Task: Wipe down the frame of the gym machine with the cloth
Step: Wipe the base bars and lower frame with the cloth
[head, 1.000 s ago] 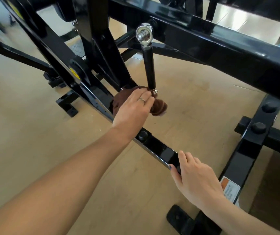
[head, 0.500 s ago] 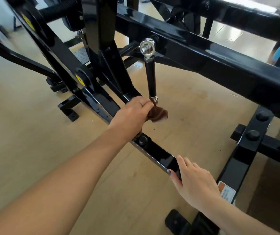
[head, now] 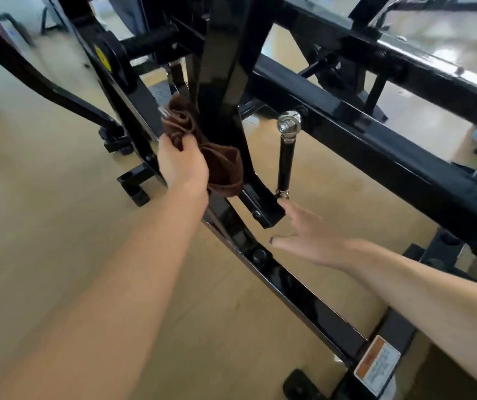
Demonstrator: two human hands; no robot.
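Hands reach in from the near edge, both forearms bare: the right hand (head: 309, 238) hangs flat and relaxed, fingers straight and loose, holding nothing, its fingertips just below the lower end of the short black link rod (head: 285, 160), which stands nearly upright with a chrome eye on top. Beneath that hand the low base rail (head: 303, 298) of the black frame (head: 376, 145) runs on a diagonal from the near right, where a warning label (head: 377, 360) sits, up toward the far left. Farther in, the left hand (head: 182, 166) grips the bunched brown cloth (head: 220, 166), fingers curled round its top. Its folds lie against the upright post (head: 225, 82), hanging with the long side roughly vertical. Tan floor (head: 43, 226) lies under everything.
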